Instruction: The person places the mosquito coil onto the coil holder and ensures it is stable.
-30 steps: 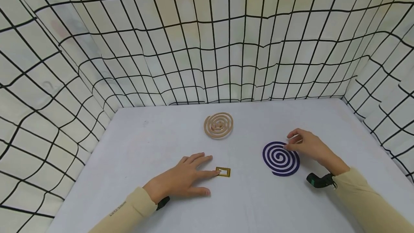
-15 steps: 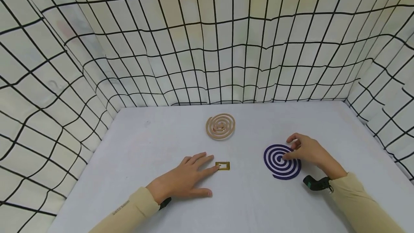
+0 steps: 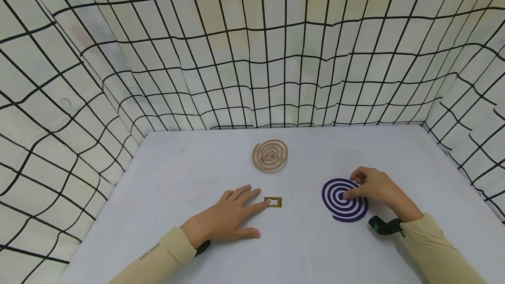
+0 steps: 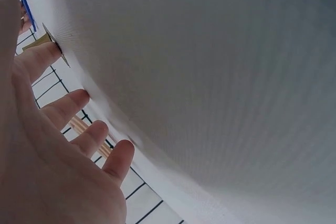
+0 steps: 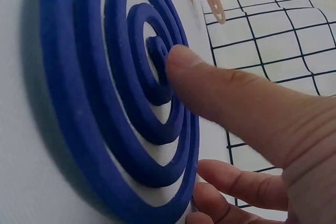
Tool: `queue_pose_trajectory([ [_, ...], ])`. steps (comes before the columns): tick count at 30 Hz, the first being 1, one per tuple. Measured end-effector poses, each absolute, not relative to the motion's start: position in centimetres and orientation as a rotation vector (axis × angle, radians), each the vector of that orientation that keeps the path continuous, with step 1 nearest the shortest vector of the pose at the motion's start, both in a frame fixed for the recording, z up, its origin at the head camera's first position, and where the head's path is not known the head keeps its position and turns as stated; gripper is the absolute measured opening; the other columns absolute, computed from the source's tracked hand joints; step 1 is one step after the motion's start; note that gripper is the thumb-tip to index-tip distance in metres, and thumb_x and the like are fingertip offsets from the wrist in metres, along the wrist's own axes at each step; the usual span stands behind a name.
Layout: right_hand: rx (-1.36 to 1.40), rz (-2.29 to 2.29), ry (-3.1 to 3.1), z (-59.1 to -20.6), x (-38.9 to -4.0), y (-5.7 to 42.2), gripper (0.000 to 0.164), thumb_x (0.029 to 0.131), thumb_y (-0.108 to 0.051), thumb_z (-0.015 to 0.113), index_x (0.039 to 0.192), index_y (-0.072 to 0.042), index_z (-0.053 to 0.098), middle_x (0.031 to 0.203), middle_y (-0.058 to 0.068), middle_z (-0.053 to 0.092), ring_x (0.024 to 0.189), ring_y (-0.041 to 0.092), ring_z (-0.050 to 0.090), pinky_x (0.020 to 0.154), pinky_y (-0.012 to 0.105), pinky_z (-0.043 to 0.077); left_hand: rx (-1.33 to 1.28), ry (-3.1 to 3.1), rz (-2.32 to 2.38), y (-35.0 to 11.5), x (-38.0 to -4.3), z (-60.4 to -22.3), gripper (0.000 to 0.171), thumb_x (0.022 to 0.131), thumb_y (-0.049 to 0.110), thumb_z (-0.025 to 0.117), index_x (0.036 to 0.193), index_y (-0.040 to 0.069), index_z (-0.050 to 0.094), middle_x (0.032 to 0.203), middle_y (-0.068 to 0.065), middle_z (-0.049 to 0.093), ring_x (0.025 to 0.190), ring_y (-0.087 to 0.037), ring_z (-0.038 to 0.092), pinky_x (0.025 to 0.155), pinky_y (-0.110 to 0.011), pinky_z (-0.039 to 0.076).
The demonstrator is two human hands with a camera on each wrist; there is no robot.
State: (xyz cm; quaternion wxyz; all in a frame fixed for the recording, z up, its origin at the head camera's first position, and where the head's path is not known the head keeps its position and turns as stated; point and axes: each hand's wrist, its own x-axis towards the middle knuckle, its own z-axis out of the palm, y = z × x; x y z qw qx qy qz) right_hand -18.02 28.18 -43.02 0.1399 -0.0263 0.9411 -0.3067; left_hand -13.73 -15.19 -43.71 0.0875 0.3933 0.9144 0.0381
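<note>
A dark blue-purple mosquito coil (image 3: 335, 210) is close over the white table at the right. My right hand (image 3: 376, 185) holds it at its right side, the thumb reaching across to the centre and the other fingers curled at the edge, partly hidden. Seen from the right wrist, the thumb tip meets the middle of the spiral. My left hand (image 3: 226, 218) lies with spread fingers on the table, index fingertip touching a small gold metal coil stand (image 3: 279, 202), a rectangular frame with a cut-out. The left wrist view shows a gold tab of this stand (image 4: 37, 42) rising beside that fingertip.
A tan mosquito coil (image 3: 255, 157) on a stand is farther back, raised from the table (image 3: 189, 161) in the right wrist view. Black netting (image 3: 276, 62) before pale walls borders the table at the back and sides.
My right thumb has moved from the coil's upper right edge inward to its centre, the fingers curling at the edge. The left hand stays beside the stand, and the whole view has shifted slightly.
</note>
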Motion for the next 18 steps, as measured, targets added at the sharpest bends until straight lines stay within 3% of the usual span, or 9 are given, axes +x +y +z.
queue_pose_trajectory([
  [18, -0.104, -0.909, 2.724, -42.72, -17.89, 27.63, 0.051, 0.076, -0.031, 0.091, 0.106, -0.002, 0.062, 0.098, 0.011, 0.063, 0.087, 0.023, 0.056, 0.070, 0.031, 0.042, 1.163, 2.725, 0.169, -15.06, -13.84, -43.83, 0.074, 0.097, 0.070, 0.054, 0.160, 0.037, 0.037, 0.168, -0.009, 0.034, 0.157, -0.037, 0.029, 0.115, -0.060, 0.035],
])
